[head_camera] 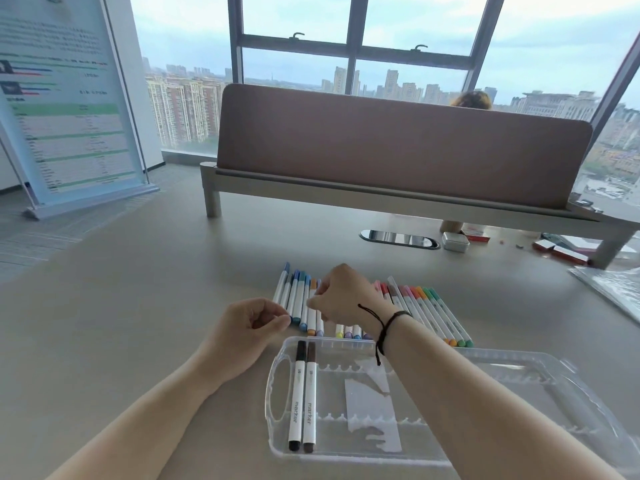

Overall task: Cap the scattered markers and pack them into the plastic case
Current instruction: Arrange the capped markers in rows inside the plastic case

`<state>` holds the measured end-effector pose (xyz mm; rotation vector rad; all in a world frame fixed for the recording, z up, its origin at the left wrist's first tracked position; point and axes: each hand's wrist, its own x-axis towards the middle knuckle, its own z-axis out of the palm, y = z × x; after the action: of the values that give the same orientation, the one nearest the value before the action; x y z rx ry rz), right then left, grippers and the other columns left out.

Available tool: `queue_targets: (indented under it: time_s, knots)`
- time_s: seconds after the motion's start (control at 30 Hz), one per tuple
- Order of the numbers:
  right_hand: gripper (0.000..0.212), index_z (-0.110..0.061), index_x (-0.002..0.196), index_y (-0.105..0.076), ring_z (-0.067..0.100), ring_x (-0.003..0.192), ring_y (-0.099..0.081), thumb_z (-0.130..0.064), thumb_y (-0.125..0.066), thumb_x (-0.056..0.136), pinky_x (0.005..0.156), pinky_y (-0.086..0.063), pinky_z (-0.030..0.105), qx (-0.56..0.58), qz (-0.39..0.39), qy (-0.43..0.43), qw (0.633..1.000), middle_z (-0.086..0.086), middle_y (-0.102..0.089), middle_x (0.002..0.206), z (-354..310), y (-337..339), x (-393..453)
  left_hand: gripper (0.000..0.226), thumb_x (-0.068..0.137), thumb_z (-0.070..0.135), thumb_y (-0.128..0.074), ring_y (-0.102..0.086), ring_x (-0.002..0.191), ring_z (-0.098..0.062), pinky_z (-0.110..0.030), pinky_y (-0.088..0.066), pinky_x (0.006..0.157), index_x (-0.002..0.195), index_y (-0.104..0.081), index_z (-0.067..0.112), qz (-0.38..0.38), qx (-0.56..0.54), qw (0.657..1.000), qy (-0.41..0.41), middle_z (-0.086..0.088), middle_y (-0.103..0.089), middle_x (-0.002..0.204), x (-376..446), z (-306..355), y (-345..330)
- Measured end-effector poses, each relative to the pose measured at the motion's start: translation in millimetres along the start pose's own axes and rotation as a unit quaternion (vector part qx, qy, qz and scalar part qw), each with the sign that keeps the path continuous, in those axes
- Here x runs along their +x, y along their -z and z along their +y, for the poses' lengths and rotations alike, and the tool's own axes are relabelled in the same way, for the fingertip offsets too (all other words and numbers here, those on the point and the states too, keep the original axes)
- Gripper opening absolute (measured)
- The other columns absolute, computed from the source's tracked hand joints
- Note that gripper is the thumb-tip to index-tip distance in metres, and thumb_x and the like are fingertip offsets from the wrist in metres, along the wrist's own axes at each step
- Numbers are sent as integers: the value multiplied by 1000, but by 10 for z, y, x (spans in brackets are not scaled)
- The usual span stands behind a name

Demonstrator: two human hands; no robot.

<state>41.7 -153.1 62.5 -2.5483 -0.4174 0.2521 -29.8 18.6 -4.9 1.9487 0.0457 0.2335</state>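
A clear plastic case (519, 372) lies open on the desk in front of me. Two capped markers, black (297, 393) and brown (310, 396), sit side by side in its left slots. Behind the case, a row of white markers with coloured caps (433, 313) lies on the desk. My right hand (343, 299), a dark cord round its wrist, reaches over the row's left part and pinches a marker near the orange-capped one (312, 306). My left hand (249, 330) hovers just left of the row, fingers curled, thumb and fingertips near a blue cap.
A brown desk divider (398, 143) on metal legs stands across the back. A shiny cable port (398, 239), a small tin (455, 241) and red boxes (561, 252) lie beneath it. A banner stand (65, 98) is at left. A plastic sheet (616, 289) lies at the right edge.
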Motion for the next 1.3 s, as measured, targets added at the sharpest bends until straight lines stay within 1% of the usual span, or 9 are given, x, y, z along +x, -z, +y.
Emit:
queue_targets:
  time_s: [0.13, 0.43, 0.5, 0.6, 0.67, 0.8, 1.0, 1.2, 1.3]
  knots:
    - [27, -11, 58, -41, 17, 50, -38, -2, -53, 81, 43, -29, 22, -81, -3, -15, 997, 3, -42, 57, -10, -101, 120, 11, 87, 20, -75, -59, 69, -13, -28, -46, 70, 82, -76, 29, -3, 13, 1000, -12, -11, -72, 81, 21, -37, 30]
    - [27, -14, 61, -45, 14, 50, -42, -16, -62, 82, 43, -31, 21, -65, 23, -29, 997, 0, -45, 56, 113, -171, 166, 18, 88, 22, -74, -65, 71, -23, -38, -54, 73, 87, -73, 40, -12, 31, 999, -35, -4, -73, 78, 34, -36, 41]
    - [27, -13, 63, -47, 14, 52, -45, -19, -64, 83, 44, -33, 22, -68, 28, -34, 997, 1, -48, 58, 156, -177, 188, 10, 88, 20, -74, -66, 73, -24, -33, -54, 73, 84, -76, 30, 8, 23, 999, -30, -3, -74, 78, 37, -37, 46]
    - [26, -13, 65, -51, 15, 53, -46, -23, -66, 83, 44, -35, 23, -71, 31, -45, 996, 1, -50, 59, 200, -173, 228, 10, 89, 13, -72, -57, 56, -6, -15, -46, 59, 85, -74, 22, 53, -1, 998, -19, 2, -71, 67, 41, -22, 45]
    - [27, -13, 63, -49, 15, 51, -43, -22, -65, 83, 45, -33, 23, -59, 29, -51, 997, 0, -46, 57, 216, -164, 238, 10, 91, 11, -70, -53, 50, -1, -14, -44, 55, 86, -73, 19, 76, -24, 997, -6, 4, -67, 60, 53, -22, 52]
    - [31, -15, 59, -45, 13, 45, -31, -24, -63, 82, 45, -26, 23, 26, 32, -70, 997, -1, -40, 52, 218, -142, 213, 7, 92, 12, -69, -52, 48, -5, -22, -44, 56, 91, -72, 19, 93, -50, 994, 8, 1, -66, 58, 69, -41, 60]
    - [32, -7, 60, -62, 14, 38, -38, -22, -64, 89, 41, -32, 18, 251, 41, -93, 963, 6, -61, 51, 305, 101, -210, 9, 93, 13, -67, -50, 50, -6, -29, -44, 58, 91, -71, 21, 84, -34, 996, 11, -1, -67, 62, 58, -42, 48]
    - [28, -8, 77, -72, 7, 43, -45, -31, -68, 92, 44, -38, 19, 207, -6, -34, 978, -5, -62, 52, 506, 89, -887, 4, 89, 25, -72, -60, 64, -14, -22, -48, 62, 87, -75, 27, 37, 53, 996, -55, 1, -72, 77, -45, 48, -2]
    - [21, -16, 80, -72, 3, 45, -52, -33, -69, 91, 46, -43, 20, 181, -29, 13, 983, -4, -69, 61, 511, -9, -1081, 28, 84, 57, -67, -63, 67, -19, -28, -49, 65, 88, -76, 31, -32, 37, 996, -73, 3, -73, 77, -127, 223, -73]
